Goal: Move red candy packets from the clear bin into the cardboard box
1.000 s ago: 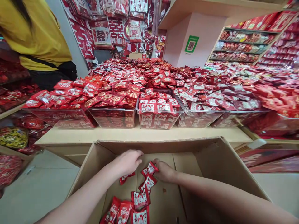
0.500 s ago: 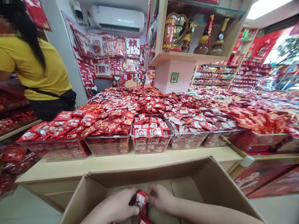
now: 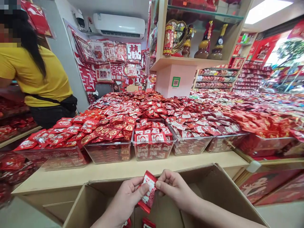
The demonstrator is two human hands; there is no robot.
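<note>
Shop interior: white wall (image 3: 59, 38) hung with red paper decorations (image 3: 102, 52); air conditioner (image 3: 118, 25) mounted high; pink pillar (image 3: 184, 83) beneath pale wooden shelf (image 3: 180, 62); ceiling light panel (image 3: 267, 11) lit.

Left hand (image 3: 125, 199): bare, fingers slender, thumbnail short and unpainted. Right hand (image 3: 177, 189): bare too. Left forearm (image 3: 106, 220) and right forearm (image 3: 225, 218): both uncovered down to the lower edge of view; any sleeve lies beyond it.

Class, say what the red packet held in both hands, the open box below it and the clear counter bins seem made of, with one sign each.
Red packet: likely glossy plastic or foil film; it glints. Box: matt brown cardboard, with folded flaps. Bins: probably rigid clear plastic; packets show through the walls.
</note>
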